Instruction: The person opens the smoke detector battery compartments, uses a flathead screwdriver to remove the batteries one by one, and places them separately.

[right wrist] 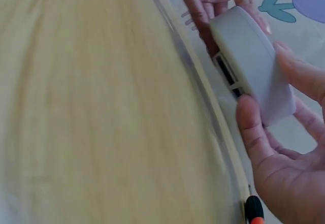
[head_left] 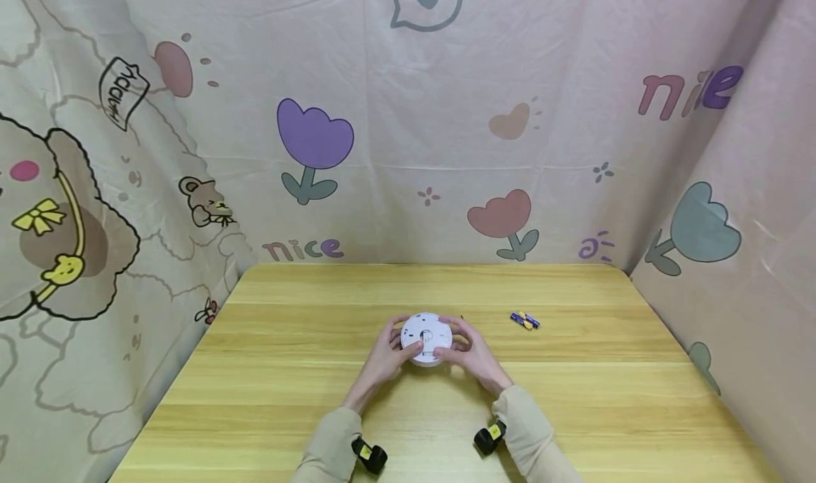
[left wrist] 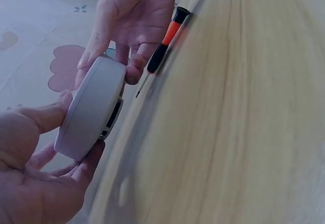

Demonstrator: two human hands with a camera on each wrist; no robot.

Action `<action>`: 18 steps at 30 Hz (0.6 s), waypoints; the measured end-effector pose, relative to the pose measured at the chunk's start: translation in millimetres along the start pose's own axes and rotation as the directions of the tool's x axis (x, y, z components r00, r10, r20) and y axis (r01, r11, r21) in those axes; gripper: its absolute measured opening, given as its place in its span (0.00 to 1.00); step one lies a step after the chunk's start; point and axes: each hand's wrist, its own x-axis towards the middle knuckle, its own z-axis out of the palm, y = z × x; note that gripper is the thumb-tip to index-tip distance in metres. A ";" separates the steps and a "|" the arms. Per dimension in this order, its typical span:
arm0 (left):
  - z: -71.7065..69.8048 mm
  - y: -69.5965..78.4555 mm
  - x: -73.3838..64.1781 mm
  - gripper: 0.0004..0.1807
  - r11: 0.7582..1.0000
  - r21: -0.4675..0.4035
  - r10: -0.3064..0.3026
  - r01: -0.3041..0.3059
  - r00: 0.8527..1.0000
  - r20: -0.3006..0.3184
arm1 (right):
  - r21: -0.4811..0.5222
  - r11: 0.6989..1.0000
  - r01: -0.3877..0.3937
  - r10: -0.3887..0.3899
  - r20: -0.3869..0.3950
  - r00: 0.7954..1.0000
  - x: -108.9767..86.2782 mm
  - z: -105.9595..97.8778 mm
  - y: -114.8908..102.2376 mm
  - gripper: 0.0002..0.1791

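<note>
A round white smoke detector (head_left: pixel 435 326) is held over the wooden table between both hands, its flat marked face upward in the head view. The left hand (head_left: pixel 384 359) grips its left side, thumb on the face and fingers curled beneath. On the other side the right hand (head_left: pixel 473 359) grips it the same way. Both wrist views show the smooth white rim (left wrist: pixel 91 107) and a dark slotted part (right wrist: pixel 227 71) on the underside. A screwdriver (left wrist: pixel 165 43) with a black and orange handle lies on the table beyond the right hand, which mostly hides it from the head camera.
Blue batteries (head_left: pixel 525 320) with yellowish ends lie on the table to the right of the hands. The wooden table (head_left: pixel 287 341) ends at a printed cloth curtain (head_left: pixel 408 115) behind and along both sides. Each wrist wears a black camera (head_left: pixel 489 438).
</note>
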 end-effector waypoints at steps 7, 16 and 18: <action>-1.4 7.5 -1.9 0.41 0.990 0.138 0.002 0.012 0.994 -0.106 | 0.062 0.998 -0.003 0.005 -0.030 1.000 0.4 2.6 -5.6 0.40; -6.5 8.9 -5.5 0.36 0.982 0.190 0.025 0.002 0.990 -0.142 | 0.094 0.991 -0.096 0.103 -0.072 0.992 -7.9 6.6 -28.6 0.35; -9.1 7.9 -6.0 0.34 0.982 0.189 0.032 -0.006 0.990 -0.135 | 0.057 0.992 -0.116 0.121 -0.090 0.989 -10.4 6.8 -32.4 0.30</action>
